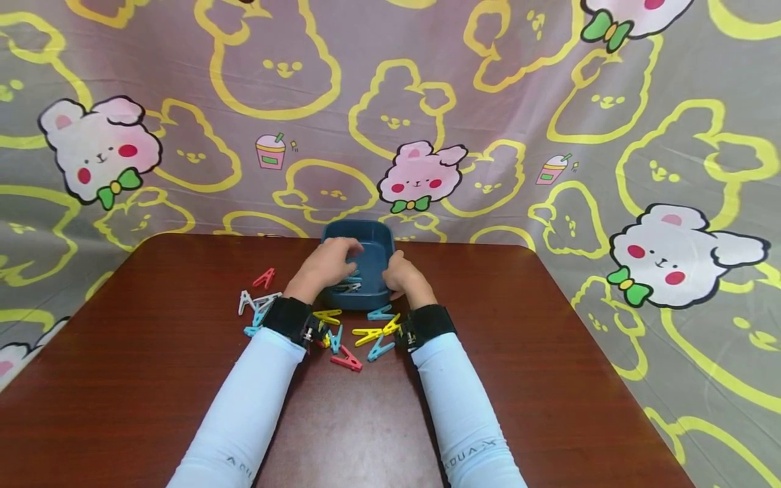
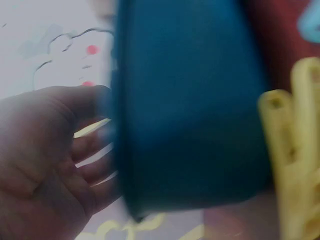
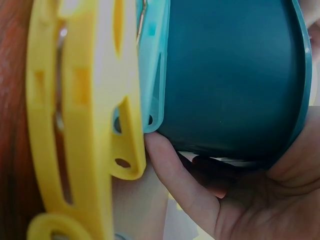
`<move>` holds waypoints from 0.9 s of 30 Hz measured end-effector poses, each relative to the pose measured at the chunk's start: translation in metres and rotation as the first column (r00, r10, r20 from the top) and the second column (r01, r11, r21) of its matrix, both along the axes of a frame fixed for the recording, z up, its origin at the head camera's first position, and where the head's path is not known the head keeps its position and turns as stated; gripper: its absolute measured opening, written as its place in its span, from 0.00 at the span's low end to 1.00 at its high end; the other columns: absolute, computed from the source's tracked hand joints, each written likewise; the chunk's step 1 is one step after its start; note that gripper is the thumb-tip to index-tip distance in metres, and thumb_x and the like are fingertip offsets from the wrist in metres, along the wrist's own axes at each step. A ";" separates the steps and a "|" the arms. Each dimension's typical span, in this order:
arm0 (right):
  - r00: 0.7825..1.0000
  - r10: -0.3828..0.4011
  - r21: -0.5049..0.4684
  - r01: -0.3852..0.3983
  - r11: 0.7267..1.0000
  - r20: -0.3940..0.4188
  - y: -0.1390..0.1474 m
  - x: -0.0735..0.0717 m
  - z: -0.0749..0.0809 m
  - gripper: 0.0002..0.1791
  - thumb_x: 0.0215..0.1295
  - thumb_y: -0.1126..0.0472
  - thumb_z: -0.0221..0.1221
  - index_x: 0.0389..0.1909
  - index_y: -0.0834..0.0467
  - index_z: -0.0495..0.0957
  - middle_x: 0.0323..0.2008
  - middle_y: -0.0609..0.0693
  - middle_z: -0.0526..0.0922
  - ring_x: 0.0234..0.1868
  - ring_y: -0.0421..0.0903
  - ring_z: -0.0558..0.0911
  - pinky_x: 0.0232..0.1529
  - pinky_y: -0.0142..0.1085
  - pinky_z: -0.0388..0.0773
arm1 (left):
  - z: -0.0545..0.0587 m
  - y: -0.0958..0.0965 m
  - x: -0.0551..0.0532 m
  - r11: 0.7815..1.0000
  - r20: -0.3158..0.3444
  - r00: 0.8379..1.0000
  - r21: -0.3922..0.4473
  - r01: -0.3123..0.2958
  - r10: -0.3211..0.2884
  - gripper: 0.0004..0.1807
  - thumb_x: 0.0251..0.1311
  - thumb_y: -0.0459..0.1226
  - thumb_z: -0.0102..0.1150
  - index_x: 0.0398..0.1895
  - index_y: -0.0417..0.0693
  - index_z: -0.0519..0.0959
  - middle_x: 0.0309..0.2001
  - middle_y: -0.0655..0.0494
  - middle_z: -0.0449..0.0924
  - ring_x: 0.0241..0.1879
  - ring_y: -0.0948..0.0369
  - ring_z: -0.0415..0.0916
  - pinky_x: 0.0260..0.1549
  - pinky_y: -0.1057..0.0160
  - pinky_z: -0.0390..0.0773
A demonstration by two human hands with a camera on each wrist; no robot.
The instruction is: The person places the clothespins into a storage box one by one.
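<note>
A dark blue plastic bin [image 1: 373,252] stands at the far side of the table, with a few clothespins [image 1: 349,285] inside, some light blue. My right hand [image 1: 405,276] grips the bin's right wall; in the right wrist view a finger [image 3: 182,185] lies along its outside, by a light blue clothespin [image 3: 156,95]. Over the bin's left rim hangs my left hand [image 1: 326,264], fingers loosely bent. The left wrist view shows the left hand [image 2: 55,155] past the rim, with nothing seen between its fingers; the fingertips are partly hidden.
In front of the bin lie yellow clothespins [image 1: 368,333], light blue clothespins [image 1: 381,348] and a red clothespin [image 1: 346,359]. To the left are white clothespins [image 1: 245,301] and another red clothespin [image 1: 264,278]. A patterned cloth [image 1: 427,122] hangs behind the brown table [image 1: 518,339].
</note>
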State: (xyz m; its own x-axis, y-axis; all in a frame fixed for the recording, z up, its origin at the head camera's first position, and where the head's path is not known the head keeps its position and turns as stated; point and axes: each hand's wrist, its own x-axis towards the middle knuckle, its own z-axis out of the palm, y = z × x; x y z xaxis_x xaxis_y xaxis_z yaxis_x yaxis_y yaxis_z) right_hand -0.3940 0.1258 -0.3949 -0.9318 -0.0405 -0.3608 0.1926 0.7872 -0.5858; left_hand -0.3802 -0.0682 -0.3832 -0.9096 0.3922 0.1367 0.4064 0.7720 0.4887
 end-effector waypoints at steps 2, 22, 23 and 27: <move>1.000 0.001 0.003 -0.001 1.000 0.005 0.000 -0.001 0.000 0.43 0.89 0.60 0.45 0.88 0.64 0.27 0.74 0.70 0.75 0.38 0.56 0.91 0.46 0.44 0.92 | 0.010 -0.008 0.003 0.998 -0.028 0.999 0.066 -0.019 0.021 0.22 0.76 0.34 0.62 0.70 0.41 0.79 0.65 0.41 0.84 0.66 0.44 0.80 0.69 0.43 0.81; 1.000 -0.001 0.000 0.001 1.000 0.010 0.002 -0.001 0.000 0.43 0.89 0.60 0.44 0.88 0.63 0.27 0.72 0.69 0.76 0.37 0.56 0.90 0.45 0.43 0.92 | -0.001 -0.135 0.006 0.951 0.216 0.927 -0.074 -0.299 0.308 0.31 0.74 0.35 0.62 0.76 0.33 0.69 0.71 0.25 0.73 0.65 0.33 0.77 0.69 0.32 0.77; 1.000 0.001 0.002 -0.001 1.000 0.013 0.002 -0.001 0.000 0.43 0.89 0.60 0.44 0.88 0.63 0.27 0.71 0.69 0.78 0.36 0.55 0.90 0.45 0.43 0.92 | -0.003 -0.135 0.006 0.951 0.232 0.922 -0.083 -0.297 0.309 0.31 0.74 0.35 0.63 0.76 0.33 0.69 0.70 0.25 0.74 0.64 0.33 0.77 0.68 0.32 0.78; 1.000 0.007 0.007 -0.008 1.000 0.020 0.001 -0.001 0.000 0.43 0.89 0.60 0.44 0.88 0.63 0.27 0.68 0.69 0.80 0.35 0.54 0.90 0.44 0.42 0.92 | -0.009 -0.132 0.005 0.948 0.284 0.905 -0.112 -0.298 0.318 0.32 0.74 0.35 0.63 0.77 0.33 0.68 0.70 0.25 0.74 0.63 0.35 0.78 0.68 0.32 0.78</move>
